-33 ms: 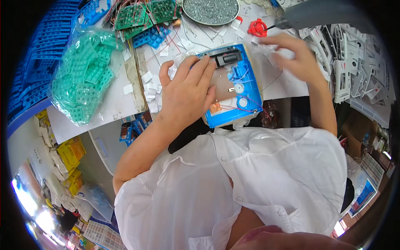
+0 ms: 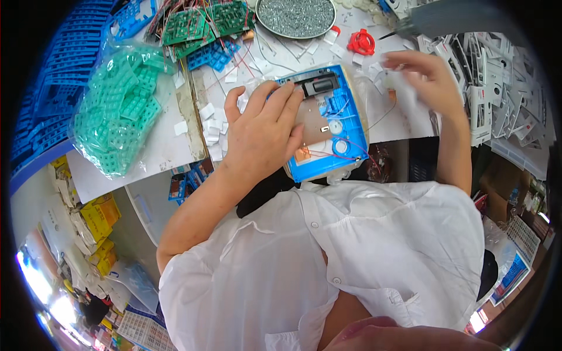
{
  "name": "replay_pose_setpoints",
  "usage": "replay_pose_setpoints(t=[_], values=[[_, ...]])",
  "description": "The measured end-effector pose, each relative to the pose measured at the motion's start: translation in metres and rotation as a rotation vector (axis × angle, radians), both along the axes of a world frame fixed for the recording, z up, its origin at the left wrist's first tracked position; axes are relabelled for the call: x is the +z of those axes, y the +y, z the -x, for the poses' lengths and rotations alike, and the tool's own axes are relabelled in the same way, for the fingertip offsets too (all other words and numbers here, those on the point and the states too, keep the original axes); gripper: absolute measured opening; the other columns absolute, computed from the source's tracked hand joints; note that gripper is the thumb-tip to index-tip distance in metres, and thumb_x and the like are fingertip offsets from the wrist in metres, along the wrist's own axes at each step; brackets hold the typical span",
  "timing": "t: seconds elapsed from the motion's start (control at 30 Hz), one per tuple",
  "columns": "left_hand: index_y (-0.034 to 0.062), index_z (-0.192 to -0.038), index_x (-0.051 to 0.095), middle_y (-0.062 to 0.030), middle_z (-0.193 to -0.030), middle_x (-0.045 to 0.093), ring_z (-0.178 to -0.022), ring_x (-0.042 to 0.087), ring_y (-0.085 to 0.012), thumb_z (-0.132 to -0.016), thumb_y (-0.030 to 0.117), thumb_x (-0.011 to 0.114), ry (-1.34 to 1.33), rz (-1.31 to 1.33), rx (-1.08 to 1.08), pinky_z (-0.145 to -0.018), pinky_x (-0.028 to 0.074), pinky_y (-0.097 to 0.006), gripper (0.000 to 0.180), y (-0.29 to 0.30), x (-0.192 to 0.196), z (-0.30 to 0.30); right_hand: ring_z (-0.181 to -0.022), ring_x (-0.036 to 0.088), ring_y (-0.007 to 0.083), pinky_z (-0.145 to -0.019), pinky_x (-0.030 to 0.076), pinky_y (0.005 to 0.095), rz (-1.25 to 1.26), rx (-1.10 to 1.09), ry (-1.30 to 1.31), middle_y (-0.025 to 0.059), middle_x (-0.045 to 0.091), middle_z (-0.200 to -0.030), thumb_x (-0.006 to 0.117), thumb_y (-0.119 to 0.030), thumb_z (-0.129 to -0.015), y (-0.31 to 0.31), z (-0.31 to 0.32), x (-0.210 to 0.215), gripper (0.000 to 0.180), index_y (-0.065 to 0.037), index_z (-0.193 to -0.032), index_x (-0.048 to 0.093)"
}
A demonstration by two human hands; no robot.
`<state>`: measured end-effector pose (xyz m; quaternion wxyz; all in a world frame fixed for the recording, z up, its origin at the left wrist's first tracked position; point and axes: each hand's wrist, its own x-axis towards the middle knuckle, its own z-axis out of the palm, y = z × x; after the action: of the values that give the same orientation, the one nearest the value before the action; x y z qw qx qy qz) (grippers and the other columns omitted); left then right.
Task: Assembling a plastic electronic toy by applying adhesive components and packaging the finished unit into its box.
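My left hand (image 2: 261, 124) lies flat with fingers apart over the left side of a blue plastic case (image 2: 353, 117) at the table's near edge. Inside the case are a black part (image 2: 321, 85), a pale brown panel (image 2: 313, 120), small white round parts and thin red wires. Its left edge is hidden under my palm. To the right, my right hand (image 2: 422, 79) is raised above the table, partly smeared by motion; its fingers look apart with nothing visible in them. Beyond it hangs a dark screwdriver-like tool (image 2: 451, 22) with a thin tip, near a red plastic ring (image 2: 361, 42).
A round tray of small metal screws (image 2: 296, 16) stands at the far side. Green circuit boards (image 2: 202, 26) with wires are stacked left of it. A bag of green keypads (image 2: 120, 105) lies at left beside blue plastic parts (image 2: 50, 76). White plastic housings (image 2: 483, 111) pile up at right.
My right hand has drawn right, away from the red ring. The dark tool's tip has shifted slightly right. A small orange-brown spot now shows below my right hand. My left hand stays on the case.
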<state>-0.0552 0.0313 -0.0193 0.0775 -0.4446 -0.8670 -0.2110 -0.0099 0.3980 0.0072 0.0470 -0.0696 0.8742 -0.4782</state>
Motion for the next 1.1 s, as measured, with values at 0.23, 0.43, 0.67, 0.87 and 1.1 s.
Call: replay_pose_setpoints(t=[0.23, 0.43, 0.67, 0.87, 1.1], values=[[0.0091, -0.088, 0.074, -0.0066, -0.087, 0.072, -0.085, 0.068, -0.0263, -0.087, 0.033, 0.074, -0.188, -0.236, -0.058, -0.096, 0.038, -0.049, 0.024, 0.052, -0.004, 0.136, -0.091, 0.07, 0.0235, -0.081, 0.056, 0.0344, 0.453, -0.41, 0.455, 0.015, 0.071, -0.111, 0.066, -0.024, -0.098, 0.006, 0.07, 0.076, 0.052, -0.002, -0.143, 0.052], [0.0139, -0.084, 0.079, -0.0076, -0.087, 0.07, -0.099, 0.063, -0.0284, -0.084, 0.029, 0.072, 0.173, 0.098, -0.026, -0.092, 0.038, -0.051, 0.016, 0.093, -0.031, 0.178, -0.077, 0.07, 0.0216, -0.068, 0.057, 0.0299, 0.506, -0.054, 0.539, 0.0189, 0.07, -0.103, 0.071, -0.034, -0.095, -0.003, 0.079, 0.096, 0.061, 0.007, -0.135, 0.052], [0.0125, -0.082, 0.079, -0.0092, -0.089, 0.071, -0.094, 0.064, -0.0296, -0.085, 0.026, 0.071, 0.1, -0.058, 0.026, -0.091, 0.037, -0.051, 0.016, 0.09, -0.026, 0.169, -0.07, 0.069, 0.0204, -0.063, 0.055, 0.0281, 0.643, 0.086, 0.392, 0.0158, 0.07, -0.082, 0.083, -0.023, -0.085, -0.042, 0.071, 0.063, 0.047, 0.003, -0.114, 0.058], [0.0089, -0.073, 0.064, -0.0014, -0.071, 0.062, -0.073, 0.061, -0.0255, -0.087, 0.022, 0.073, -0.098, -0.359, -0.114, -0.081, 0.034, -0.042, 0.022, 0.06, 0.015, 0.102, -0.057, 0.062, 0.0214, -0.058, 0.052, 0.034, 0.901, 0.094, 0.395, 0.0124, 0.064, -0.068, 0.077, -0.014, -0.086, -0.074, 0.057, 0.032, 0.039, 0.001, -0.112, 0.052], [0.0159, -0.082, 0.061, 0.0026, -0.087, 0.058, -0.086, 0.055, -0.0207, -0.082, 0.021, 0.077, -0.026, -0.245, -0.144, -0.089, 0.03, -0.047, 0.017, 0.04, 0.019, 0.03, -0.058, 0.051, 0.0167, -0.062, 0.045, 0.0341, 1.227, 0.25, 0.364, 0.005, 0.051, -0.063, 0.073, -0.018, -0.093, -0.127, 0.036, 0.052, 0.036, -0.002, -0.115, 0.049]])
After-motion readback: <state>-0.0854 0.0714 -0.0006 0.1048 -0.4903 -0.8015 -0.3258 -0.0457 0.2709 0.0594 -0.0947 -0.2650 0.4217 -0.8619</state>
